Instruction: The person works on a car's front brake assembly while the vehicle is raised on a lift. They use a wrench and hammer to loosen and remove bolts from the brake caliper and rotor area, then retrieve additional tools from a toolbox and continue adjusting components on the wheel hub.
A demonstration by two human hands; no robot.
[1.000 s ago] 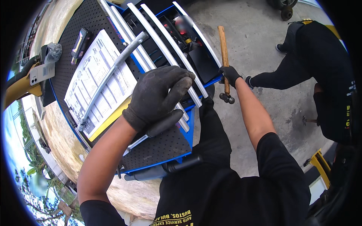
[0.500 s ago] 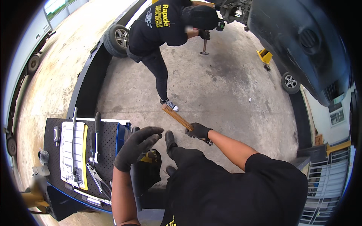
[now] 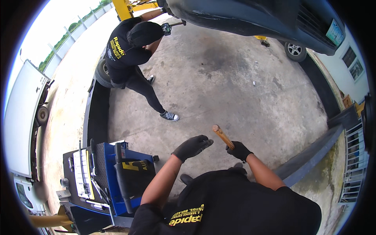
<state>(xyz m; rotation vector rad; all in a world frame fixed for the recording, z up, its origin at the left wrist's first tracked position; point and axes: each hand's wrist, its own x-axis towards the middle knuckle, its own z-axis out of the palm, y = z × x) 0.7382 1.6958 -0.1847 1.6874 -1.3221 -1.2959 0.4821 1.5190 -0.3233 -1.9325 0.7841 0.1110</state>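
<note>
My right hand point(image 3: 239, 151), in a black glove, is closed around a wooden handle point(image 3: 223, 136). The handle's free end points up and to the left, and my fingers hide whatever is at its other end. To its left, my gloved left hand point(image 3: 192, 148) hovers with fingers stretched out and nothing in it. A gap separates its fingertips from the handle.
At the far left, a co-worker point(image 3: 129, 51) raises a hammer point(image 3: 179, 23) beside a lifted dark car point(image 3: 243, 19). A blue tool cart point(image 3: 107, 164) with wrenches and papers on top stands on my left. Wheels point(image 3: 295, 51) lie near the dark curbs.
The view has shifted, and the cart now sits farther from my left hand. My hands have come closer together, the handle still in my right. The co-worker has lifted the hammer toward the car.
</note>
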